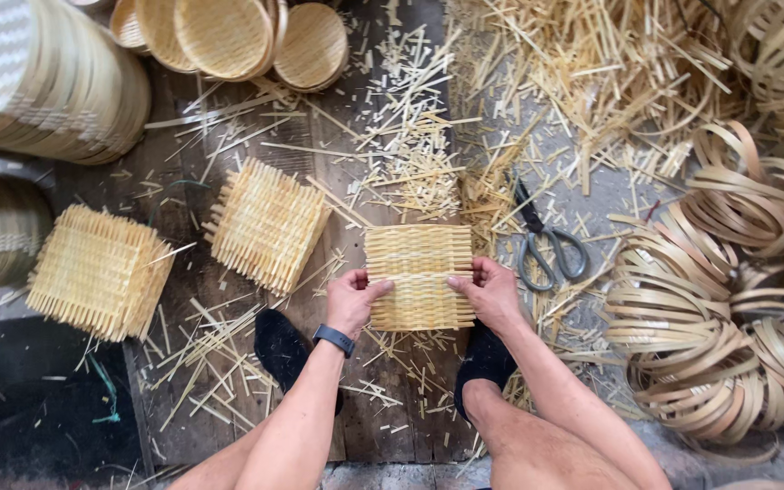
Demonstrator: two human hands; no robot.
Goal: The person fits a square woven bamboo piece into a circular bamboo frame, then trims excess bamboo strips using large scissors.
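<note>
Gripping a small square woven bamboo mat (419,277) by its two side edges, the person holds it flat just above the wooden board (356,426) between the feet in black socks (281,349). The left hand (353,299), with a dark watch (334,339) on its wrist, has its thumb curled over the mat's left edge and fingers tucked beneath; the right hand (490,292) mirrors it on the right edge, thumb on top. Both are closed on the mat, not spread. This looks like a squaring or checking step, with the weave done and the strip ends fairly even. Judging by the scissors (548,245) lying just to the right among the offcuts (583,82), any trimming would call for freeing the right hand while the left keeps the mat steady. Two stacks of similar mats (265,225) sit to the left, and coiled bamboo hoops (710,318) pile up at the right.
</note>
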